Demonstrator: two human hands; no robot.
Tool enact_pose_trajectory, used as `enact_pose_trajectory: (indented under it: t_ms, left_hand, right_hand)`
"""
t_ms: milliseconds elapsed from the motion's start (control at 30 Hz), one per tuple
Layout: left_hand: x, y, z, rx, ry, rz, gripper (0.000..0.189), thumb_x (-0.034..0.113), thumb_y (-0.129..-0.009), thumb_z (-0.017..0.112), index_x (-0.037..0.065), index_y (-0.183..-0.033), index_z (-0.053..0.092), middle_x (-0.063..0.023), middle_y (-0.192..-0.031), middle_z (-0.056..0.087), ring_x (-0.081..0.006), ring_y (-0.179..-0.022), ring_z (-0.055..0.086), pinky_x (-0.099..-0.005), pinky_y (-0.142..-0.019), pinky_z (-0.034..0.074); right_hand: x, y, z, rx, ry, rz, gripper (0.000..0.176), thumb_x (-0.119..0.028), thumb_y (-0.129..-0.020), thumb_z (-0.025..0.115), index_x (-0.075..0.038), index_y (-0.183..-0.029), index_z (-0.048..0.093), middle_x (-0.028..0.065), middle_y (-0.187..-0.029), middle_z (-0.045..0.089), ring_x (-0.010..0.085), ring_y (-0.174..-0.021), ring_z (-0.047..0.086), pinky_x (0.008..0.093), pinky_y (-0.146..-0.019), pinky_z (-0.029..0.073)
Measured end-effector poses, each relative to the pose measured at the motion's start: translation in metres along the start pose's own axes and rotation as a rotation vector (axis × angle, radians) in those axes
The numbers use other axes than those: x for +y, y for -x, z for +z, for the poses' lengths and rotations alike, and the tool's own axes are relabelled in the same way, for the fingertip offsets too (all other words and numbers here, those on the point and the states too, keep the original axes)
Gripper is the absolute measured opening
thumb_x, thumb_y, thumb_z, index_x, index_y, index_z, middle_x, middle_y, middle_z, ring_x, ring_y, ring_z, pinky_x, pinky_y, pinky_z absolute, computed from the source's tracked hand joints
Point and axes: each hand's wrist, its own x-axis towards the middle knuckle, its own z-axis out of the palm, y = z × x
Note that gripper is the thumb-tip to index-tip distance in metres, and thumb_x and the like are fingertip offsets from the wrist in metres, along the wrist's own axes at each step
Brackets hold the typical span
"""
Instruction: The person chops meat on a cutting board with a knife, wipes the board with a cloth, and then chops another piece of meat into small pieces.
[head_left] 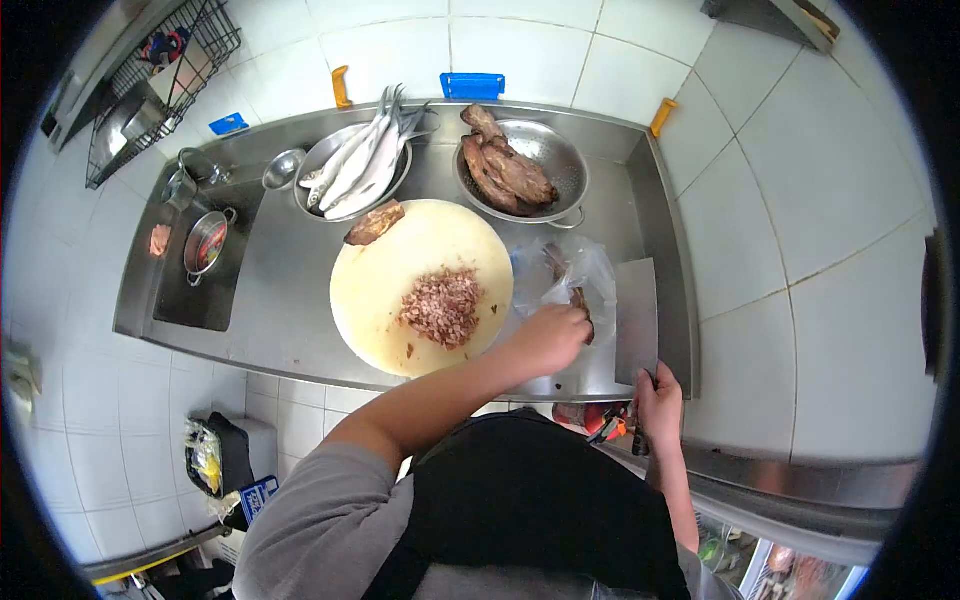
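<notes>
My left hand [548, 342] is closed on a dark strip of meat [582, 312], which pokes out beside a clear plastic bag [598, 268] on the steel counter. In my right hand [660, 402] is the handle of a cleaver [637, 315], its broad blade pointing away from me at the counter's right end. A heap of chopped meat [442, 307] lies on the round cutting board [365, 290] left of my left hand. On that board's far edge rests a browned chunk of meat [375, 222].
Behind the board stand a bowl of silvery fish [362, 165] and a colander [560, 150] holding dark meat pieces [508, 172]. To the left, a sink [205, 305] contains a small pot [208, 245]. A tiled wall [745, 280] borders the counter's raised right edge.
</notes>
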Motion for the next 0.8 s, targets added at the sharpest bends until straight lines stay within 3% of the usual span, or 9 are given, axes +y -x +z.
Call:
enact_pose_trajectory:
  t_ms: [100, 167, 200, 433, 533, 600, 633, 700, 800]
  left_hand:
    - [-0.042, -0.027, 0.049, -0.134, -0.222, 0.304, 0.022, 0.013, -0.087, 0.054, 0.008, -0.090, 0.076, -0.0140, -0.095, 0.073, -0.0320, -0.090, 0.070, -0.0447, -0.084, 0.051]
    - [-0.070, -0.032, 0.045, -0.529, -0.338, -0.138, 0.024, 0.015, -0.087, 0.055, 0.009, -0.090, 0.078, -0.0130, -0.102, 0.074, -0.0293, -0.097, 0.070, -0.0433, -0.091, 0.048]
    - [-0.077, -0.037, 0.023, -0.636, -0.491, -0.113, 0.026, 0.018, -0.087, 0.057, 0.009, -0.099, 0.079, -0.0119, -0.108, 0.075, -0.0270, -0.102, 0.071, -0.0453, -0.095, 0.046]
    - [-0.096, -0.063, 0.022, -0.645, -0.621, -0.263, 0.033, 0.015, -0.087, 0.061, 0.007, -0.116, 0.073, -0.0140, -0.124, 0.068, -0.0282, -0.116, 0.063, -0.0433, -0.100, 0.045]
    - [-0.070, -0.077, 0.014, -0.802, -0.465, -0.291, 0.036, 0.016, -0.089, 0.059, 0.006, -0.123, 0.069, -0.0135, -0.131, 0.063, -0.0273, -0.123, 0.058, -0.0420, -0.102, 0.044]
    - [-0.061, -0.075, 0.022, -0.506, -0.414, -0.083, 0.034, 0.016, -0.091, 0.057, 0.005, -0.122, 0.068, -0.0114, -0.132, 0.061, -0.0274, -0.125, 0.056, -0.0410, -0.103, 0.043]
    - [-0.058, -0.076, 0.029, -0.509, -0.419, -0.083, 0.034, 0.016, -0.091, 0.057, 0.005, -0.122, 0.068, -0.0114, -0.132, 0.061, -0.0274, -0.125, 0.056, -0.0410, -0.103, 0.043]
    - [-0.061, -0.079, 0.050, -0.469, -0.436, 0.062, 0.033, 0.015, -0.091, 0.056, 0.008, -0.122, 0.067, -0.0092, -0.134, 0.059, -0.0264, -0.128, 0.052, -0.0430, -0.103, 0.044]
    - [-0.074, -0.076, 0.083, -0.518, -0.549, 0.089, 0.030, 0.018, -0.094, 0.054, 0.013, -0.119, 0.069, -0.0083, -0.138, 0.056, -0.0270, -0.136, 0.044, -0.0461, -0.105, 0.041]
  right_hand:
    - [0.018, -0.003, 0.012, 0.003, -0.063, 0.089, 0.015, -0.010, -0.098, 0.058, 0.000, -0.088, 0.056, 0.0032, -0.063, 0.056, 0.0107, -0.051, 0.051, 0.0313, -0.046, 0.040]
    - [0.024, -0.008, 0.014, -0.148, -0.013, 0.160, 0.016, -0.011, -0.096, 0.057, 0.001, -0.088, 0.054, 0.0064, -0.062, 0.058, 0.0153, -0.046, 0.055, 0.0339, -0.043, 0.042]
    - [0.041, -0.015, 0.017, -0.132, -0.018, 0.163, 0.016, -0.011, -0.096, 0.057, 0.001, -0.088, 0.054, 0.0064, -0.062, 0.058, 0.0153, -0.046, 0.055, 0.0339, -0.043, 0.042]
    - [0.085, -0.024, 0.023, -0.010, 0.169, 0.243, 0.025, -0.017, -0.093, 0.057, 0.007, -0.100, 0.058, 0.0189, -0.062, 0.061, 0.0247, -0.050, 0.064, 0.0413, -0.051, 0.050]
    - [0.090, -0.014, 0.020, -0.014, 0.135, 0.196, 0.028, -0.017, -0.093, 0.057, 0.009, -0.103, 0.058, 0.0272, -0.072, 0.064, 0.0380, -0.068, 0.069, 0.0461, -0.064, 0.052]
    - [0.088, -0.009, 0.016, -0.051, 0.240, 0.096, 0.029, -0.018, -0.092, 0.058, 0.009, -0.102, 0.058, 0.0333, -0.087, 0.065, 0.0491, -0.090, 0.066, 0.0498, -0.078, 0.051]
    - [0.095, -0.009, 0.016, -0.051, 0.235, 0.096, 0.029, -0.018, -0.092, 0.058, 0.009, -0.102, 0.058, 0.0333, -0.087, 0.065, 0.0491, -0.090, 0.066, 0.0498, -0.078, 0.051]
    - [0.118, -0.013, 0.017, -0.066, 0.273, 0.000, 0.020, -0.016, -0.095, 0.058, 0.003, -0.093, 0.054, 0.0120, -0.061, 0.058, 0.0209, -0.046, 0.058, 0.0375, -0.045, 0.046]
    - [0.138, -0.015, 0.020, -0.054, 0.259, 0.005, 0.020, -0.017, -0.095, 0.057, 0.003, -0.095, 0.056, 0.0118, -0.061, 0.058, 0.0219, -0.046, 0.058, 0.0381, -0.045, 0.046]
